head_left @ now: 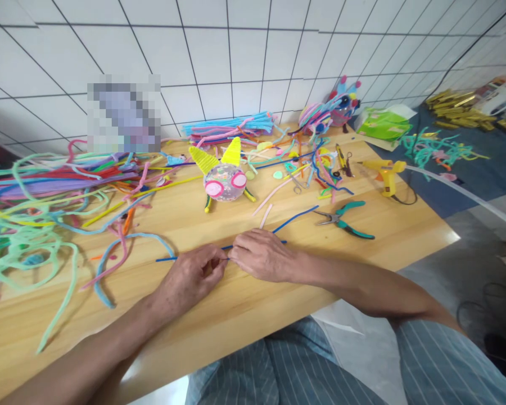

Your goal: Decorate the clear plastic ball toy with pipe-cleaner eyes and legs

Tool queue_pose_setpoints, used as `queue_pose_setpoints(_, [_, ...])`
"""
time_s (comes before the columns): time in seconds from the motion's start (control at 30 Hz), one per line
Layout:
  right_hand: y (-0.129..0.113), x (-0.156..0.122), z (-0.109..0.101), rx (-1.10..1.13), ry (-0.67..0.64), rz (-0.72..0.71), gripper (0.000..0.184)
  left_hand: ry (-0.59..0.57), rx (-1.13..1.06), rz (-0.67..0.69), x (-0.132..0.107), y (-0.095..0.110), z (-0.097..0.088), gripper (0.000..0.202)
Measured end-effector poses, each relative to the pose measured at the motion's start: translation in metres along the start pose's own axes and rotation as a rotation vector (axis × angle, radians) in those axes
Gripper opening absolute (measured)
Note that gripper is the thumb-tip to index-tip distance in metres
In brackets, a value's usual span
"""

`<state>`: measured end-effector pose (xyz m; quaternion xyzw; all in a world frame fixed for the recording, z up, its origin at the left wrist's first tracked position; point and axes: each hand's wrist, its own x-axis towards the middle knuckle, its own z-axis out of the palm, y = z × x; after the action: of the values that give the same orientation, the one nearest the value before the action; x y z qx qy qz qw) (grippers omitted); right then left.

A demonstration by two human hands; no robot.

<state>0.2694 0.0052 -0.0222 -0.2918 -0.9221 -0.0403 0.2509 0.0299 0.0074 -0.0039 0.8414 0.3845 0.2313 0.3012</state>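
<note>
Both hands meet low over the middle of the table, fingers closed on dark blue pipe cleaners. My left hand pinches one, and a short blue end sticks out to its left. Right beside it, my right hand is closed too, with blue pipe cleaner ends coming out on its far right side. How the pieces join under the fingers is hidden. A pale pink pipe cleaner piece lies just beyond the right hand. Farther back stands a figure with a clear ball body, yellow ears and pink-rimmed eyes.
Pliers with teal handles lie right of my hands, and a yellow glue gun with a cord rests near the right edge. Tangled pipe cleaners cover the left side. Small scissors and scraps lie behind. A tiled wall closes the back.
</note>
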Motion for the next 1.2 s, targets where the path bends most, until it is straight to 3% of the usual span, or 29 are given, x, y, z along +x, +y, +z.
queue_pose_setpoints(0.2, [-0.001, 0.0, -0.001, 0.035, -0.025, 0.047, 0.022, 0.066, 0.124, 0.117, -0.001, 0.0, 0.001, 0.018])
queue_pose_setpoints(0.33, [-0.001, 0.001, 0.001, 0.051, 0.03, 0.058, 0.023, 0.091, 0.163, 0.177, -0.001, -0.002, 0.002, 0.019])
queue_pose_setpoints(0.67, [-0.005, 0.002, 0.005, 0.041, 0.083, 0.07, 0.023, 0.063, 0.203, 0.209, -0.002, -0.002, 0.002, 0.022])
queue_pose_setpoints(1.2, [-0.008, 0.005, 0.01, -0.016, 0.145, 0.056, 0.019, 0.154, 0.367, 0.297, -0.003, -0.004, 0.005, 0.02])
